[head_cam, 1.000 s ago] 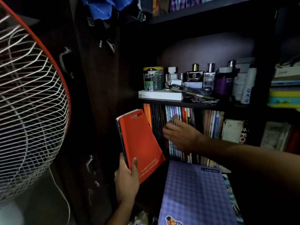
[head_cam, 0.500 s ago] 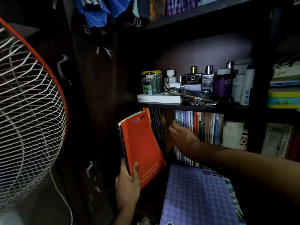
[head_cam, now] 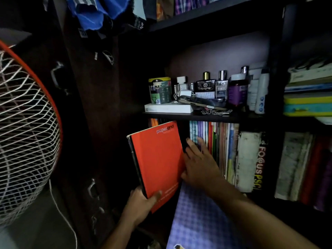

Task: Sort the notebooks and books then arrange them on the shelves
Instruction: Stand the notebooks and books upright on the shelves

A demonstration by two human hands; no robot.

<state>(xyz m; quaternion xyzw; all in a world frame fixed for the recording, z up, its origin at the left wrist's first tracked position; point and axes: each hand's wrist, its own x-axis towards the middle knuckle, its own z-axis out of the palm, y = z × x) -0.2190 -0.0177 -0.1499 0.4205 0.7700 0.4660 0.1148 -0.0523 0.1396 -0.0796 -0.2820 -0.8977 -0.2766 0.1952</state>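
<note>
My left hand (head_cam: 142, 203) grips the bottom corner of an orange-red notebook (head_cam: 158, 159), held upright and tilted in front of the left end of the lower shelf. My right hand (head_cam: 199, 164) reaches in with straight fingers that press against the upright row of books (head_cam: 221, 150), pushing them to the right. A dark gap shows between the notebook and that row. A purple checked notebook (head_cam: 201, 218) leans below my right forearm. More orange spines (head_cam: 154, 122) peek out behind the notebook's top.
A standing fan (head_cam: 27, 132) with a red rim fills the left. The shelf above (head_cam: 197, 115) carries a tin, perfume bottles, a white box and a phone. Stacked books (head_cam: 309, 97) lie at right. Clothes (head_cam: 100, 11) hang overhead beside a dark wardrobe door.
My left hand has raised the orange-red notebook and moved it right, close to the shelf. My right hand has slid the row of books rightward, widening the gap.
</note>
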